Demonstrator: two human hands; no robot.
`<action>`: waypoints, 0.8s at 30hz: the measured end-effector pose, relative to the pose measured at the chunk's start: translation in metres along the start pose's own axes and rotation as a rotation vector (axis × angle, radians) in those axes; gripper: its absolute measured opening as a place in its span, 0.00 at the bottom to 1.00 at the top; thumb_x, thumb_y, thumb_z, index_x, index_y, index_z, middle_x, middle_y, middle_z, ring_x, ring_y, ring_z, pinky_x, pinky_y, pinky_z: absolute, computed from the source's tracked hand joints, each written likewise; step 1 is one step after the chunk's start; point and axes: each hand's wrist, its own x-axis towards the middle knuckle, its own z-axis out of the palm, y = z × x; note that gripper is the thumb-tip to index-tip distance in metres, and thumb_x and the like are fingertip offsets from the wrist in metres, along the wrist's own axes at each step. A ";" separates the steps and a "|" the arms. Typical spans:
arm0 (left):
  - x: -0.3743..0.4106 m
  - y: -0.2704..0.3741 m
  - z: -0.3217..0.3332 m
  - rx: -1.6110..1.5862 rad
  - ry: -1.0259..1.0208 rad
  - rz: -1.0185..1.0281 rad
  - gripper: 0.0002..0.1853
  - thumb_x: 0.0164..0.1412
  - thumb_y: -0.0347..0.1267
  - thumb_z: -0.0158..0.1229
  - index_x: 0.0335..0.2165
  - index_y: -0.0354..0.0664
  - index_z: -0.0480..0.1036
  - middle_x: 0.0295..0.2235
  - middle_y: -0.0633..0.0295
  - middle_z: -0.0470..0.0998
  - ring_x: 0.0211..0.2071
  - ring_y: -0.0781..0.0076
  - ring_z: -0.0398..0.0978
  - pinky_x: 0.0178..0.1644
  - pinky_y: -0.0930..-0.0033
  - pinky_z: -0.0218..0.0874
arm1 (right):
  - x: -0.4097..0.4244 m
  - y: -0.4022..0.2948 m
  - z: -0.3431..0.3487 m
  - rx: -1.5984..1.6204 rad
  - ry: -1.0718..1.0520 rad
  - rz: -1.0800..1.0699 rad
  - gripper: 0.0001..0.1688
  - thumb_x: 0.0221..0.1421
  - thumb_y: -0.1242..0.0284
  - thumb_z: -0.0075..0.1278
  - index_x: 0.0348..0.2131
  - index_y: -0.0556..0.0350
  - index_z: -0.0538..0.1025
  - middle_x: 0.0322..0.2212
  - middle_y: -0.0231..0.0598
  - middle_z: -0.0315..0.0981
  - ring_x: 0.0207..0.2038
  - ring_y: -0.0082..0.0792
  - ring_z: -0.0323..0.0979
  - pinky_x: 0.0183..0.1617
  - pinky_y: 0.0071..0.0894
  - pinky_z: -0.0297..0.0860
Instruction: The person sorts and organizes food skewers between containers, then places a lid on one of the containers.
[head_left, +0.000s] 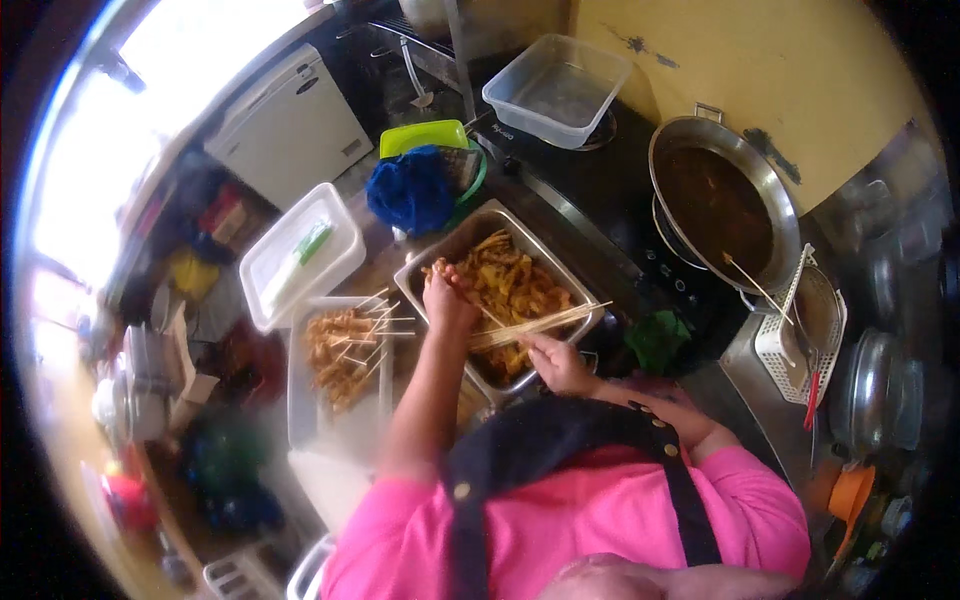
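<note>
A steel tray (517, 221) of yellowish-brown meat pieces (517, 281) lies before me. My left hand (448, 296), at the tray's left side, grips a piece of the meat, and a thin stick reaches from it over the tray. The fingers of my right hand (556, 364) touch a bundle of wooden skewers (540, 324) lying across the tray's near part; how firmly they hold it is hard to tell. To the left, threaded meat skewers (341, 345) lie in a white plastic container (300, 390), their bare ends pointing right.
A large pan (780, 187) of dark liquid stands on the stove at right, beside a white plastic basket (772, 360). A clear plastic tub (559, 90) is behind. A blue cloth (412, 191) and a tilted white container (304, 255) lie at back left.
</note>
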 end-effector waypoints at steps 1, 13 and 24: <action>-0.002 0.000 0.000 0.011 -0.021 -0.016 0.05 0.58 0.32 0.40 0.28 0.46 0.62 0.18 0.70 0.62 0.16 0.83 0.57 0.17 0.84 0.51 | 0.002 -0.006 -0.005 0.019 -0.049 0.112 0.20 0.51 0.77 0.37 0.45 0.61 0.65 0.36 0.48 0.70 0.38 0.37 0.70 0.40 0.28 0.64; -0.011 0.008 0.005 0.084 0.114 0.044 0.07 0.59 0.35 0.39 0.26 0.46 0.60 0.17 0.71 0.61 0.15 0.84 0.56 0.15 0.86 0.50 | 0.012 -0.008 0.002 -0.617 -0.038 -0.206 0.23 0.46 0.78 0.41 0.46 0.58 0.65 0.28 0.50 0.71 0.26 0.45 0.71 0.28 0.34 0.67; 0.007 0.026 -0.020 -0.086 0.052 -0.053 0.08 0.60 0.34 0.36 0.27 0.45 0.59 0.16 0.70 0.59 0.14 0.82 0.54 0.16 0.81 0.48 | 0.019 -0.002 0.005 -0.038 -0.079 -0.142 0.18 0.51 0.77 0.38 0.43 0.64 0.67 0.35 0.44 0.69 0.35 0.29 0.68 0.40 0.25 0.64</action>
